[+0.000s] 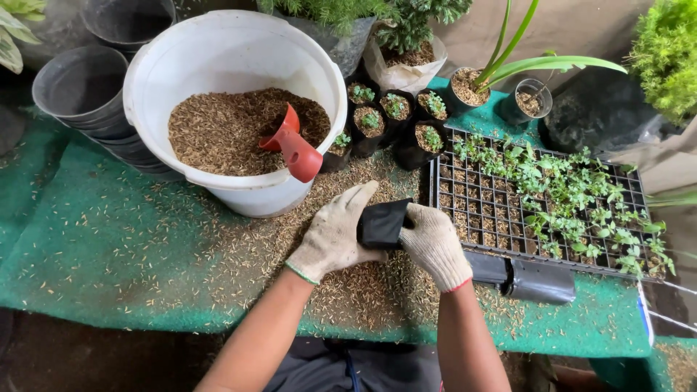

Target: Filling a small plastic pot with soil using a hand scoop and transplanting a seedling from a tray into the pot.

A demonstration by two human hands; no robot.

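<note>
Both forearms come up from the bottom edge, and I see my gloved hands meet over the green mat, just in front of the white bucket. My left hand is curled, its fingers closed around the left side of a small black nursery bag, with the forefinger stretched up along the edge. My right hand pinches the bag's right side between thumb and fingers, so the bag sits clamped between the two gloves, mouth facing away from me. The bag hangs just in front of the bucket and a little to its right. Inside the bucket lies brown husk with a red scoop stuck in it, handle leaning over the near rim. Spilled husk covers the mat around the bucket's base. Right of the bucket stand filled black bags with seedlings, and further right a black seedling tray, partly green. A flat stack of black bags lies in front of that tray. Left of the bucket sit stacked grey pots.
</note>
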